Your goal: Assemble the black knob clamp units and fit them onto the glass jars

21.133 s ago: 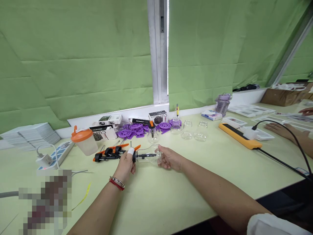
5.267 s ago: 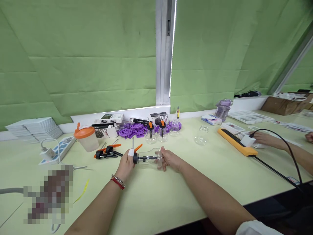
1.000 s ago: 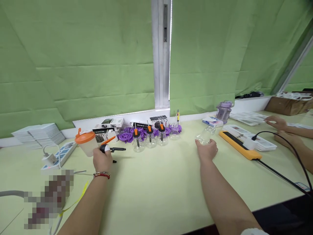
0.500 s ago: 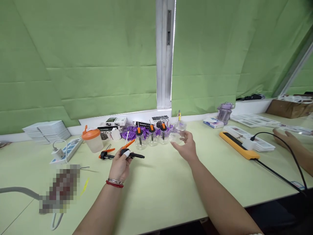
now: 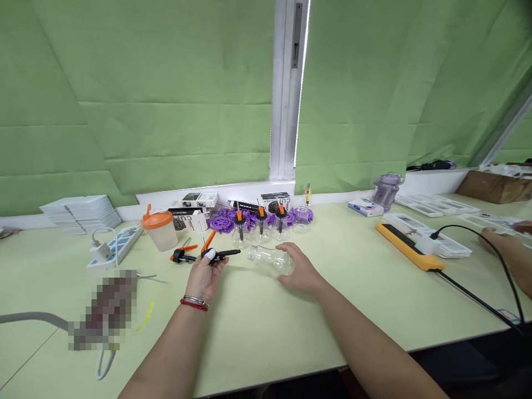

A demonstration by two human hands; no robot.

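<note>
My left hand [image 5: 204,277] is closed around a black pump lid [image 5: 222,255] with an orange lever; its black stem points right. My right hand [image 5: 302,270] grips the base end of a clear bottle [image 5: 270,259], which lies on its side in the air, its neck turned toward the lid. Lid and bottle are apart. Another black-and-orange lid [image 5: 178,255] lies on the table left of my left hand. Behind, three clear bottles fitted with such lids [image 5: 261,224] stand in a row, and a lidless clear bottle [image 5: 302,219] stands at their right end.
Purple plastic parts [image 5: 220,220] and small boxes [image 5: 276,202] lie along the wall. An orange-lidded cup [image 5: 162,233] and a power strip [image 5: 120,249] are at left. To the right are a yellow power strip [image 5: 405,247], a purple jug [image 5: 387,191] and another person's hand [image 5: 499,244].
My right hand has brought the clear bottle from beside the row nearer to me and leftward, tipping its neck toward the lid. My left hand still holds the lid, now more level.
</note>
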